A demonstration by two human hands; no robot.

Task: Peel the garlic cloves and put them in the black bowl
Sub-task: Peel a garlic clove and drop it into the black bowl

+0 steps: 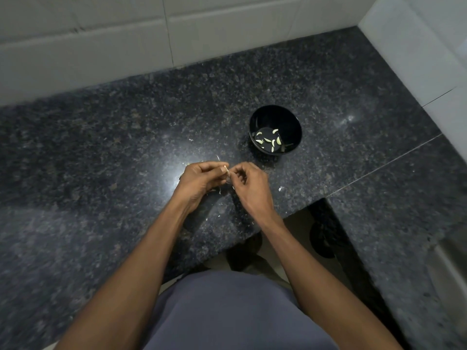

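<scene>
My left hand (201, 179) and my right hand (249, 184) meet over the dark granite counter, fingertips pinched together on one small pale garlic clove (227, 172) between them. Most of the clove is hidden by my fingers. The black bowl (290, 117) stands on the counter up and to the right of my hands, a short way off. Several peeled whitish cloves (270, 140) lie on its bottom.
Thin scraps of garlic skin (280, 189) lie scattered on the counter (101, 147) around and below my hands. White tiled walls (101, 41) close the back and right side. The counter's front edge steps back at the lower right, over a floor gap.
</scene>
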